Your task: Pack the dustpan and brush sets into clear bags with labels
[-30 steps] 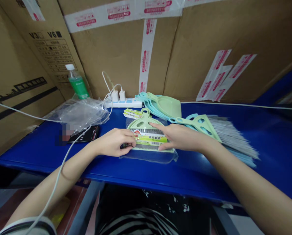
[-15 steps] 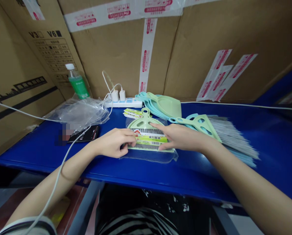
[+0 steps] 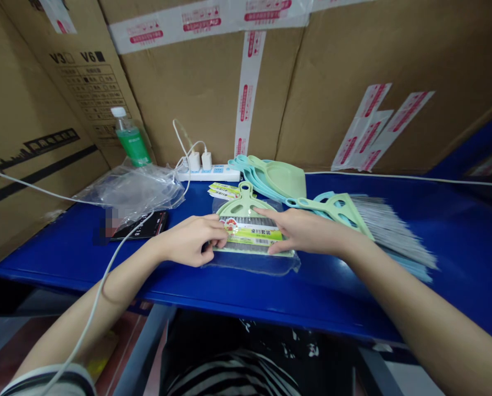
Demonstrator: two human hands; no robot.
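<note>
Head view, single frame. I log the bagged dustpan set (image 3: pixel 249 231) lying flat on the blue table (image 3: pixel 435 236), straight in front of me, its handle pointing away toward the cardboard boxes (image 3: pixel 204 93). Both hands are on it.

Entry, left hand (image 3: pixel 190 242): fingers curled in, thumb and fingertips closed together on the left edge of the pack, just beside the printed label (image 3: pixel 256 235). I read this as a pinch on the bag's edge.

Entry, right hand (image 3: pixel 307 231): spread flat, palm down, gripping nothing. The forefinger lies across the upper part of the pack and the thumb along its lower right edge. The pack therefore sits between the two hands, its right end under this one. Loose bag film shows beyond the pan's near edge.

Surroundings:
- stack of dustpans (image 3: pixel 281 179) just behind the pack
- brushes (image 3: pixel 369 220) to the right, beyond my right wrist
- loose label cards (image 3: pixel 224 191) behind the pack's left corner
- power strip (image 3: pixel 208 174) against the boxes
- pile of clear bags (image 3: pixel 134 190), phone (image 3: pixel 142 226) and green bottle (image 3: pixel 129 140) to the left
</note>
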